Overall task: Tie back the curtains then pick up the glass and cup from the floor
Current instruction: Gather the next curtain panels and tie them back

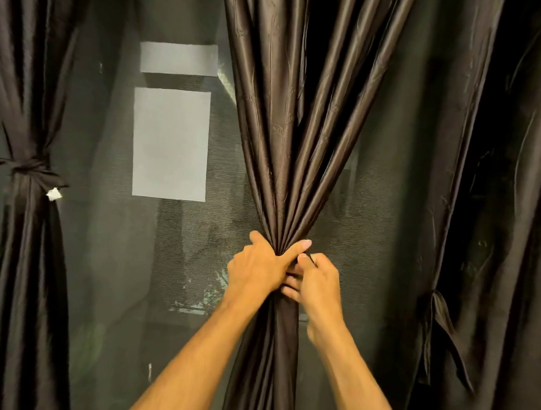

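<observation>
A dark brown satin curtain (292, 128) hangs in the middle, gathered into a narrow bunch at waist height. My left hand (257, 266) grips that bunch from the left, thumb stretched across the front. Close against it on the right, my right hand (317, 281) pinches something thin and dark at the bunch; I cannot tell whether it is a tie strap or a fold. At far left another curtain (28, 256) is tied back with a knotted band (32, 168). No glass or cup is in view.
Behind the curtains is a dark mesh screen (105, 259) with two pale rectangular patches (171, 144). On the right hangs a third dark curtain (481, 183) with a loose tie strap (441, 320) dangling from it.
</observation>
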A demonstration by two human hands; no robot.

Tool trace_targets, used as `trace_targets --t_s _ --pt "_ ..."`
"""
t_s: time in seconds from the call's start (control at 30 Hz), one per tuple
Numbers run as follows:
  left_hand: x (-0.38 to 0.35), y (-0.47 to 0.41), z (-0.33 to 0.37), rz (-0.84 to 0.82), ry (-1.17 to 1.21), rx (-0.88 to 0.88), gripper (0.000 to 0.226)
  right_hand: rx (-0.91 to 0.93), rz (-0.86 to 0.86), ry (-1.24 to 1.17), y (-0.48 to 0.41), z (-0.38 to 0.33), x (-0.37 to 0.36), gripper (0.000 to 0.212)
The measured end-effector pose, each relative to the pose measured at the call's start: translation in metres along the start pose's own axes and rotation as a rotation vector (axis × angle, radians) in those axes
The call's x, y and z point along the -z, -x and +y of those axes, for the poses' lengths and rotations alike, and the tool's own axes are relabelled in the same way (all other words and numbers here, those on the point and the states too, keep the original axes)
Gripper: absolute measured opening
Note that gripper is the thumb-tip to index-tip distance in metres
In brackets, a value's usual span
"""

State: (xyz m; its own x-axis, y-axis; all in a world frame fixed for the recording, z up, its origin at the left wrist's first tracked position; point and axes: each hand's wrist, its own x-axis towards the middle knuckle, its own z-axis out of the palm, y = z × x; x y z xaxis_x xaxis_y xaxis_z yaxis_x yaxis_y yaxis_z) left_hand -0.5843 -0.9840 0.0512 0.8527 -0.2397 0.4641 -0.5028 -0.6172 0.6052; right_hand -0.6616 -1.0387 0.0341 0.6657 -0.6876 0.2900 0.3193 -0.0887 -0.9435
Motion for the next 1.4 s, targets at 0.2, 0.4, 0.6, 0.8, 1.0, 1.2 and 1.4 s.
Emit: trace_targets --t_s 0.2,0.4,0.6,0.8,1.0,1.2,1.4 --pt "-0.006 0.011 -0.008 -0.128 0.485 0.154 0.089 0.017 0.054 0.02 0.0 0.007 -0.007 0.017" --pt "-0.018 0.015 -0.008 -0.095 0.939 0.291 0.048 0.118 0.078 0.192 0.001 0.012 -0.006 0.024" --pt "-0.021 0.017 -0.007 -0.079 0.819 0.194 0.025 0.216 0.092 0.334 0.005 0.012 -0.002 0.024" --pt "-0.001 0.013 -0.003 -0.286 0.624 0.114 0.033 0.275 0.006 0.592 0.005 0.004 0.006 0.019" --pt "0.002 0.003 0.001 -0.463 0.64 0.156 0.03 0.436 0.06 1.124 0.011 -0.009 0.008 0.022" --pt "-0.002 0.002 0.001 -0.355 0.666 0.07 0.033 0.395 0.073 1.07 0.021 -0.008 0.003 0.024" --pt "0.003 0.007 0.005 -0.486 0.871 0.121 0.028 0.131 -0.046 0.848 0.018 0.009 0.004 0.028"
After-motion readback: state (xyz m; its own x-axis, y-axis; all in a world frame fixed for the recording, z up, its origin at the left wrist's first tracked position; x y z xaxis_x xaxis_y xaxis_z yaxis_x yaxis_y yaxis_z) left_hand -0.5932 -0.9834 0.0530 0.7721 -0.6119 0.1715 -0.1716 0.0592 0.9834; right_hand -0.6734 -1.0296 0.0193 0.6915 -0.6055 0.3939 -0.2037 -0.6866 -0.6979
